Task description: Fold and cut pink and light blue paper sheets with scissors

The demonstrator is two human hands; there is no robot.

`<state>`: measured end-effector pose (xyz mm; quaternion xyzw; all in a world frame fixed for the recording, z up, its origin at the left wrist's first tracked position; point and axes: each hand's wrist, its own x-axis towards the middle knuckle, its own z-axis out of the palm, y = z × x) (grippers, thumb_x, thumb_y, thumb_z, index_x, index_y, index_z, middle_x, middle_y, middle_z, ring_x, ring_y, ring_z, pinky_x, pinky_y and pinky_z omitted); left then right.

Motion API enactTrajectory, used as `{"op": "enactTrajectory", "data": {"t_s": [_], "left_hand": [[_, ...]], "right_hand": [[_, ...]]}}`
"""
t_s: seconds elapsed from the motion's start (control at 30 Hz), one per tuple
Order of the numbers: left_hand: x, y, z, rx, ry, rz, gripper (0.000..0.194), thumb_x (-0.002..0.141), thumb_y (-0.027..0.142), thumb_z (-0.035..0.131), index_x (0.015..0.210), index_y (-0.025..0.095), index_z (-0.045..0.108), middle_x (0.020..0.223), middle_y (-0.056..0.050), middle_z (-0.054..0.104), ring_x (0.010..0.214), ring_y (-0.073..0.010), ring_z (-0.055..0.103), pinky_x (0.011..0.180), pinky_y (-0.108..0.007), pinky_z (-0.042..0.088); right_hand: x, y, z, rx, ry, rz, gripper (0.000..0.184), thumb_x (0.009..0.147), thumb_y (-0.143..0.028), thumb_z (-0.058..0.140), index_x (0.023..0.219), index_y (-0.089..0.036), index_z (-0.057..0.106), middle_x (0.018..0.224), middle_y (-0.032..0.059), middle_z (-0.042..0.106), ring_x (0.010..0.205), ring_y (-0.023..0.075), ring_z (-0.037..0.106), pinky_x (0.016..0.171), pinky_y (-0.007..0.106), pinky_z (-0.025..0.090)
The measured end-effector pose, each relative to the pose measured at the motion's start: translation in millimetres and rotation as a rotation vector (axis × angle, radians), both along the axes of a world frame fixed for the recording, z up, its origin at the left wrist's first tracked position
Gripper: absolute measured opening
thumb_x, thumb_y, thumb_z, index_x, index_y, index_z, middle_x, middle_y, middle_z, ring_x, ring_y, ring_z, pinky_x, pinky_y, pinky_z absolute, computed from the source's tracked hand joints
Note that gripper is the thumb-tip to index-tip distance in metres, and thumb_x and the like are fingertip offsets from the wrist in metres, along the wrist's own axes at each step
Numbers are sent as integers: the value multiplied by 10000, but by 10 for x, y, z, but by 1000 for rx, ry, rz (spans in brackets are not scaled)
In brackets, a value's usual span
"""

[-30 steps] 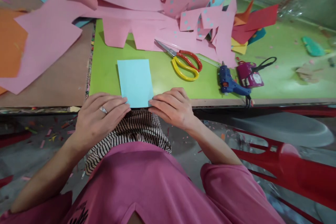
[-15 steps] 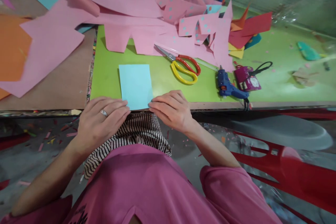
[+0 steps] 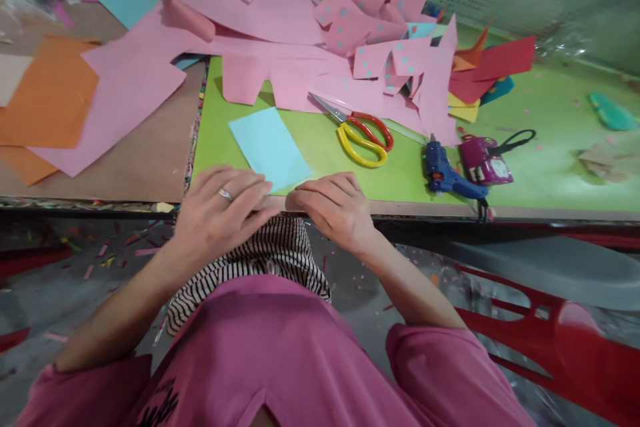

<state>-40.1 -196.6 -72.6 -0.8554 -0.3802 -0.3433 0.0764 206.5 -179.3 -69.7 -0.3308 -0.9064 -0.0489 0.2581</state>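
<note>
A light blue sheet of paper (image 3: 273, 145) lies turned at an angle on the green tabletop, close to its front edge. At its lower corner are the bent fingertips of my left hand (image 3: 225, 210), which wears a ring; the fingers are pressed together on the paper. My right hand (image 3: 334, 210) is closed at the paper's lower right edge, its fingers curled and the thumb mostly hidden beneath. Beyond it lie scissors (image 3: 363, 137) with one red and one yellow handle, blades pointing up and left.
A blue glue gun (image 3: 445, 170) and a purple box with a black cord (image 3: 486, 159) sit to the right. Pink cut paper (image 3: 295, 80) and dotted pink pieces (image 3: 380, 27) pile up behind. Orange sheets (image 3: 55, 93) lie left. A red chair (image 3: 590, 347) stands below right.
The light blue paper has turned from nearly square-on to slanted, its top swinging left. Both my hands have stayed close to its near edge. The whole view has shifted slightly.
</note>
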Motion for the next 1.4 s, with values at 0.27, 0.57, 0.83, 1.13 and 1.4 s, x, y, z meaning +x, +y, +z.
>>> {"op": "enactTrajectory", "data": {"t_s": [0.27, 0.57, 0.83, 1.13, 1.4], "left_hand": [[-368, 331, 91, -266, 145, 50, 484, 1010, 85, 350, 1472, 172, 465, 1564, -110, 505, 1444, -245, 482, 1170, -478, 438], [-339, 301, 168, -259, 235, -69, 373, 1002, 184, 435, 1318, 156, 631, 1073, -91, 740, 1321, -316, 563, 1156, -536, 424], [-312, -14, 84, -268, 157, -112, 270, 994, 327, 584, 1213, 176, 631, 1058, -89, 684, 993, -250, 660, 971, -435, 539], [-474, -65, 82, -220, 179, -93, 252, 981, 283, 622, 1207, 172, 619, 1060, -79, 699, 938, -236, 667, 901, -409, 532], [-389, -68, 97, -202, 140, -110, 142, 990, 234, 603, 1108, 182, 661, 1103, -75, 742, 995, -215, 687, 922, -380, 538]], "right_hand": [[-153, 37, 17, -21, 26, -54, 386, 1015, -401, 573, 1302, -145, 606, 1231, 115, 724, 1069, 218, 627, 920, 360, 450], [-102, 77, -21, -70, -177, 22, 510, 990, -625, 497, 1222, -192, 634, 1238, 97, 720, 1167, 247, 613, 1160, 476, 300], [71, -5, -56, -27, -90, 32, 317, 995, -462, 594, 1223, -246, 630, 1144, 32, 746, 1105, 207, 646, 1139, 456, 345], [121, -18, -88, -19, -70, 12, 212, 990, -463, 598, 1082, -285, 666, 1048, -10, 733, 1059, 187, 632, 1147, 446, 352], [138, -46, -88, 14, -29, 49, 151, 963, -389, 661, 1091, -310, 669, 1067, -20, 746, 1045, 189, 638, 1137, 460, 375]]}}
